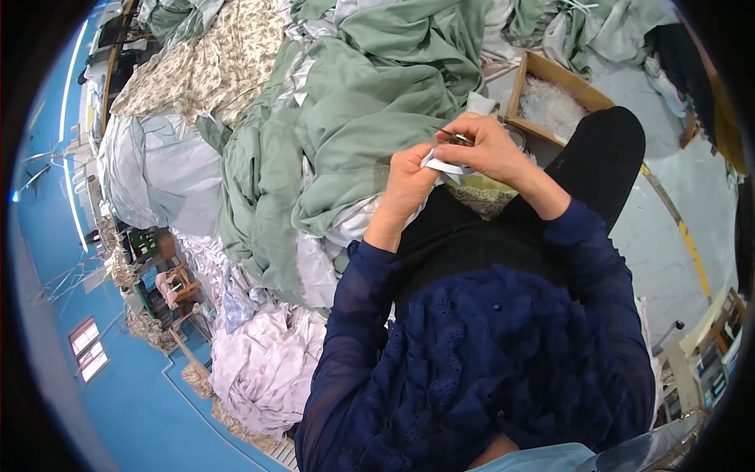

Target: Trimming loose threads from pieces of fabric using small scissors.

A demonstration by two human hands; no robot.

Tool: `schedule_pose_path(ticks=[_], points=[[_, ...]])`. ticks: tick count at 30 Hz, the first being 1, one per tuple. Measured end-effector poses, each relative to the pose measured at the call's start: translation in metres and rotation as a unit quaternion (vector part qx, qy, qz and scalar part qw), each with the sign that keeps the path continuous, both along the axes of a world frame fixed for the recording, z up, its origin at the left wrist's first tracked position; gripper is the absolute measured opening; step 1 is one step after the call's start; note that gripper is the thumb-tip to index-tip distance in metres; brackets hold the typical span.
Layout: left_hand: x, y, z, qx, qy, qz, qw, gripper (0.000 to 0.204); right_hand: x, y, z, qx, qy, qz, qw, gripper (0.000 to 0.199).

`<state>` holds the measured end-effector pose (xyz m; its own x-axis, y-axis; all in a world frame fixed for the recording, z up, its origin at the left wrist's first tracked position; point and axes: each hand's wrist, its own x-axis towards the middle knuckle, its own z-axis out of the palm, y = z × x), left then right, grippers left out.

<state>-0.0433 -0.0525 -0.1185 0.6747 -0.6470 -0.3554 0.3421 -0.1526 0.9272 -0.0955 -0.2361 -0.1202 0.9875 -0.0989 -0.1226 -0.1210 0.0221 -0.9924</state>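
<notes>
Above my lap, my left hand [410, 175] pinches a narrow white fabric strip [448, 167], whose loose end points toward my right hand. My right hand [494, 149] is closed around a small dark metal tool [454, 138] that looks like thread snips; the fingers cover most of it. Both hands are close together, with the strip between them. Just beyond and left of them lies a large heap of green cloth [354, 102]. A patch of patterned yellow-green fabric [484, 197] shows below my right hand, between my legs.
An open cardboard box [515, 98] with whitish, wispy contents stands right of the hands, beside my knee. Floral cloth [204, 67], pale blue cloth [161, 169] and pinkish-white cloth [271, 366] are piled at left. A yellow-marked line [692, 256] crosses the floor at right.
</notes>
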Motion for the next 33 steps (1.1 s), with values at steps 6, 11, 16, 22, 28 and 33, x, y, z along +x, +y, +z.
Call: schedule_pose_path(ticks=[6,11,16,22,28,33], points=[[-0.001,-0.001,0.007,0.018,0.000,0.056,0.998,0.015,0.004,-0.024,-0.009,-0.148,-0.002,-0.059,0.987,0.010],[0.001,0.002,0.009,0.013,0.000,0.076,0.997,0.017,0.005,-0.127,-0.042,-0.303,-0.025,-0.211,0.929,0.012],[0.002,0.009,0.007,0.015,-0.007,0.093,0.996,0.017,-0.017,-0.166,-0.038,-0.541,0.095,-0.235,0.802,0.018],[-0.003,0.005,0.017,0.020,-0.020,0.084,0.996,0.016,-0.011,-0.094,-0.075,-0.128,0.045,-0.041,0.990,0.022],[0.001,0.015,0.026,0.055,-0.024,0.061,0.996,0.019,0.019,-0.053,-0.023,0.039,-0.091,0.131,0.986,0.028],[0.005,0.012,0.038,0.031,-0.053,0.077,0.995,0.018,0.024,-0.051,-0.037,-0.031,-0.075,0.193,0.978,0.015]])
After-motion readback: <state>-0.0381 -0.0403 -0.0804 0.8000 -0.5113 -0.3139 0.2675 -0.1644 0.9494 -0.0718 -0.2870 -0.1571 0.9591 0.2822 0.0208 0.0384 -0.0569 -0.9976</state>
